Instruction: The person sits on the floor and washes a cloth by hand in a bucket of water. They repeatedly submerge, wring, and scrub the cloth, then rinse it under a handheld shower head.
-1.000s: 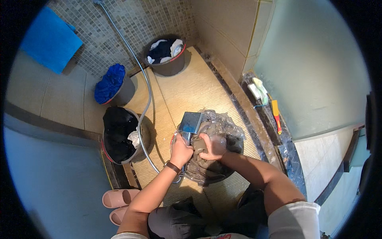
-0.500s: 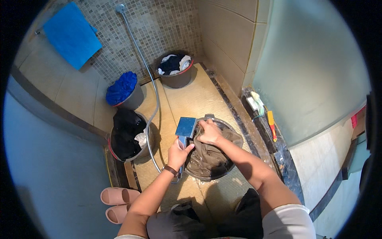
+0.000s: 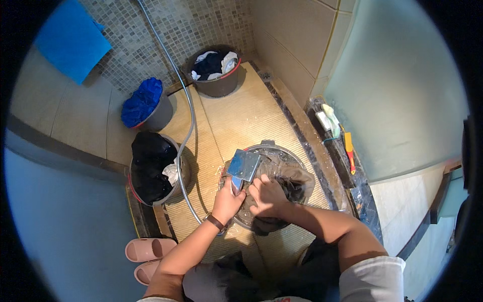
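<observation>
In the head view, your right hand (image 3: pixel 267 197) is nearer you than half a second ago, curled on the brown cloth (image 3: pixel 298 176) in the basin (image 3: pixel 291 152); its grip is unclear. Your left hand (image 3: pixel 230 202) grips the shower head (image 3: pixel 244 165). One bucket (image 3: pixel 162 112) holds blue cloth (image 3: pixel 142 102); two hold dark and white clothes (image 3: pixel 209 65).

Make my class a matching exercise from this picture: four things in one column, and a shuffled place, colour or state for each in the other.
Things
1. Square shower head
2. Brown cloth
3. Slippers
4. Flat blue cloth

Descriptions
A. Pink, at the picture's lower left
B. At the picture's upper left
C. Held in the left hand
D. Wet-looking, in the round basin, by the right hand

Right pairs: 1-C, 2-D, 3-A, 4-B
</observation>
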Tool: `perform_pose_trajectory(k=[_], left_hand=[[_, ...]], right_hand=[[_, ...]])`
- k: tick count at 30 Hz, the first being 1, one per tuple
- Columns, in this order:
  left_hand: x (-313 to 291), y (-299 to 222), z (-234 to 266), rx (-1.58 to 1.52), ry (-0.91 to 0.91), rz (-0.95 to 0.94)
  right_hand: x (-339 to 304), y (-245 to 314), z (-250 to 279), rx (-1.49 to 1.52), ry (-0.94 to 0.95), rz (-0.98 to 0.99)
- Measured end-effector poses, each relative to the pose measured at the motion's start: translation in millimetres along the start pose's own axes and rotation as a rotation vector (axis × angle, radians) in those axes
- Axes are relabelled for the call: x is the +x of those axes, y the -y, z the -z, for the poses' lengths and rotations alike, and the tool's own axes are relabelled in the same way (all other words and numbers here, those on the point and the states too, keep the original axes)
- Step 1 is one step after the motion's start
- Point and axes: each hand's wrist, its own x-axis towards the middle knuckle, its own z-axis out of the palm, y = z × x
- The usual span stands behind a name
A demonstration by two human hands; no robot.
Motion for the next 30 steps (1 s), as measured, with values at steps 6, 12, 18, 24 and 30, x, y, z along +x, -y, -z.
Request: perform_pose_trajectory(k=[6, 12, 18, 24, 30], left_hand=[[8, -3, -5, 0.079, 0.055, 0.086], [10, 1, -8, 0.054, -0.031, -0.019], [-7, 2, -6, 0.062, 0.005, 0.055], [-18, 3, -16, -0.002, -0.013, 0.018], [-22, 9, -22, -0.027, -0.077, -0.015]], right_hand=[[12, -27, -39, 0.068, -0.096, 0.066], [31, -51, -2, 0.106, 0.0, 0.156], [28, -80, 55, 0.142, -0.089, -0.328], [45, -65, 25, -0.285, 0.223, -0.549], [37, -67, 33, 0.18, 0.079, -0.719]])
